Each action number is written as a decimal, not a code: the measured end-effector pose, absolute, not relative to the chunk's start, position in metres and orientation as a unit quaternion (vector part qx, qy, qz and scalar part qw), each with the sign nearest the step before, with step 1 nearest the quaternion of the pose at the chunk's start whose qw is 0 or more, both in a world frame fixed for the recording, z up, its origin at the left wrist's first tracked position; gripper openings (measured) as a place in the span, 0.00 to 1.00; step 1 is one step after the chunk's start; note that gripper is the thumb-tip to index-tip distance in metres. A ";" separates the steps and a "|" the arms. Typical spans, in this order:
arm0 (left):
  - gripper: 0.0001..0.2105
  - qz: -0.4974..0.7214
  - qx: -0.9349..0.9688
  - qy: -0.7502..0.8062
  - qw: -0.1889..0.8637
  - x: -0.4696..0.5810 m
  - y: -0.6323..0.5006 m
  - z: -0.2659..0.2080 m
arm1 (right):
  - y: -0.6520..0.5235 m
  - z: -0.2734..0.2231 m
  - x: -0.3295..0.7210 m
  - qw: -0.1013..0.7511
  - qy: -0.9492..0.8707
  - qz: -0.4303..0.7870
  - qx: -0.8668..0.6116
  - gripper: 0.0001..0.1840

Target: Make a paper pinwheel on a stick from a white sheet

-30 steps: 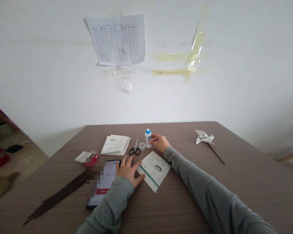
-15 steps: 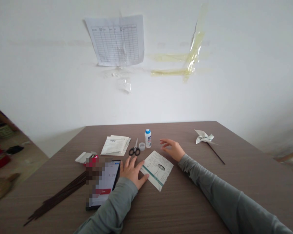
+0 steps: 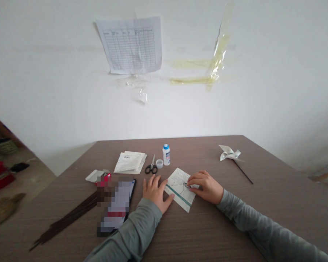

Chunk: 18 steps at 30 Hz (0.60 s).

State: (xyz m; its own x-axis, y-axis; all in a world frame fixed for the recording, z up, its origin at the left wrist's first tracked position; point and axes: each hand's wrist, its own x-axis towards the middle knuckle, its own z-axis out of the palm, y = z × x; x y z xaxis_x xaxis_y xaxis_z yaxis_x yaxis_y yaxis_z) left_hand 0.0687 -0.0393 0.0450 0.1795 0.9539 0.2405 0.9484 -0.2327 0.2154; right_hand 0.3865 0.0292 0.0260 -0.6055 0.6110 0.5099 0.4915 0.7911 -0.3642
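Note:
A square of printed paper point(image 3: 177, 180) with a green band lies turned like a diamond on the table. My left hand point(image 3: 156, 193) rests palm down with fingers spread, its thumb and forefinger at the paper's left edge. Over the right corner, my right hand point(image 3: 207, 187) has its fingers drawn together against the thumb, gripping the paper there; the corner is hidden beneath. Beyond the paper stand a white glue bottle point(image 3: 166, 155) with a blue top and a small clear cap point(image 3: 159, 164). Black-handled scissors point(image 3: 151, 168) lie beside the cap.
Folded paper sheets point(image 3: 129, 162) lie at the back left. Nearer are an opened red-and-white box point(image 3: 94, 177), a partly blurred phone point(image 3: 119, 207) and a bundle of thin dark sticks point(image 3: 64, 220). A paper pinwheel point(image 3: 229, 153) on a stick lies at right.
My right hand has come down onto the paper's right corner and its fingers have closed. The paper and my left hand have shifted slightly to the right.

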 end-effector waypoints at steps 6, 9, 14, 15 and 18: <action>0.27 0.188 0.769 0.611 -0.013 0.069 -0.039 0.035 | 0.028 0.018 0.386 0.280 -0.910 0.049 -0.301 0.04; 0.26 0.189 0.772 0.606 -0.015 0.068 -0.038 0.032 | 0.028 0.016 0.386 0.281 -0.910 0.046 -0.300 0.04; 0.25 0.186 0.784 0.593 0.010 0.065 -0.033 0.032 | 0.028 0.015 0.387 0.282 -0.909 0.046 -0.303 0.05; 0.26 0.182 0.788 0.588 0.019 0.065 -0.032 0.033 | 0.028 0.014 0.387 0.282 -0.910 0.046 -0.302 0.06; 0.26 0.181 0.797 0.574 0.035 0.066 -0.033 0.036 | 0.027 0.012 0.387 0.285 -0.910 0.039 -0.299 0.07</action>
